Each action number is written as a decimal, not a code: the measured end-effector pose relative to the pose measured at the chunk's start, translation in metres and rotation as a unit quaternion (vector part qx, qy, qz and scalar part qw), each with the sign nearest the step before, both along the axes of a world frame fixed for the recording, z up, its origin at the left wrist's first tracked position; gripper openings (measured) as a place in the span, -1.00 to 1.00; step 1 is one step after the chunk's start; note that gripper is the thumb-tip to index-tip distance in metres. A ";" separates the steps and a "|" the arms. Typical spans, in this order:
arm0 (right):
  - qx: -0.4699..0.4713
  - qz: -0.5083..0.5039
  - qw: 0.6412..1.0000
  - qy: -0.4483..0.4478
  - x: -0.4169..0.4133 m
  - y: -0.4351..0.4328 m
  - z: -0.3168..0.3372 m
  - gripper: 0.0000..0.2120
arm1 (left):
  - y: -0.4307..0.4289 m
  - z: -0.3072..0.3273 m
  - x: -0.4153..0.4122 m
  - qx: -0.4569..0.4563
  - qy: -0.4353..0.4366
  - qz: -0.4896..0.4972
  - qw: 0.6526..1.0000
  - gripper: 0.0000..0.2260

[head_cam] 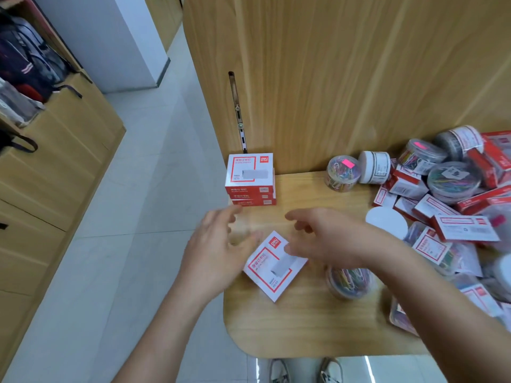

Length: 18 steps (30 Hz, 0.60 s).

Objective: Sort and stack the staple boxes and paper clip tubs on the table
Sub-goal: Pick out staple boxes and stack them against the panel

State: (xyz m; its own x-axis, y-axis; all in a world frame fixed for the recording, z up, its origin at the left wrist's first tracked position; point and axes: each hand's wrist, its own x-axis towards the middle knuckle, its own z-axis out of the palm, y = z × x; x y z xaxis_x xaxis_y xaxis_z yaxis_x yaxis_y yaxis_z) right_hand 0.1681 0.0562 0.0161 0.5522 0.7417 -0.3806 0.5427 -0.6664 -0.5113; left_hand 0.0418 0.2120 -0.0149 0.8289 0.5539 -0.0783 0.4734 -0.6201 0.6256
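Pale wood table (290, 327) with a rounded near corner holds the stationery. Both hands hover over one white-and-red staple box (272, 272), which lies flat and askew near the table's left edge. The left hand (218, 244) is spread wide and holds nothing. The right hand (326, 239) has loosely parted fingers, with its thumb just over the box; blur hides whether they touch. A stack of staple boxes (250, 178) stands at the far left corner against a wooden partition (331, 78). A clear paper clip tub (349, 283) sits beside the right forearm. A jumbled pile (442, 194) of boxes and tubs fills the right side.
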 end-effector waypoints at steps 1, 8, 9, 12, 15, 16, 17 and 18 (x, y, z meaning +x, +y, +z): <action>-0.025 0.025 0.999 -0.001 -0.006 -0.002 -0.003 -0.42 | -0.015 0.005 -0.012 0.034 0.068 -0.055 0.996 -0.31; -0.022 0.071 0.997 -0.007 -0.022 -0.003 -0.020 -0.51 | -0.047 -0.017 -0.017 0.150 0.121 -0.080 0.978 -0.37; 0.001 0.071 0.997 0.007 -0.021 -0.004 -0.019 -0.51 | -0.041 -0.019 -0.017 0.146 0.096 -0.079 0.981 -0.39; 0.135 0.013 0.986 0.101 -0.015 -0.006 -0.010 -0.47 | -0.019 -0.006 -0.015 0.154 -0.037 -0.104 0.982 -0.35; 0.332 -0.130 0.916 0.186 -0.009 0.008 -0.002 -0.58 | 0.011 0.021 0.005 0.137 -0.127 -0.143 0.972 -0.32; 0.368 -0.163 0.901 0.162 -0.006 0.015 0.001 -0.62 | 0.020 0.029 0.014 0.117 -0.141 -0.159 0.970 -0.30; 0.392 -0.190 0.888 0.145 -0.004 0.024 0.002 -0.64 | 0.029 0.035 0.024 0.079 -0.150 -0.168 0.971 -0.29; 0.415 -0.210 0.874 0.141 -0.001 0.033 0.002 -0.66 | 0.036 0.039 0.034 0.025 -0.152 -0.165 0.974 -0.28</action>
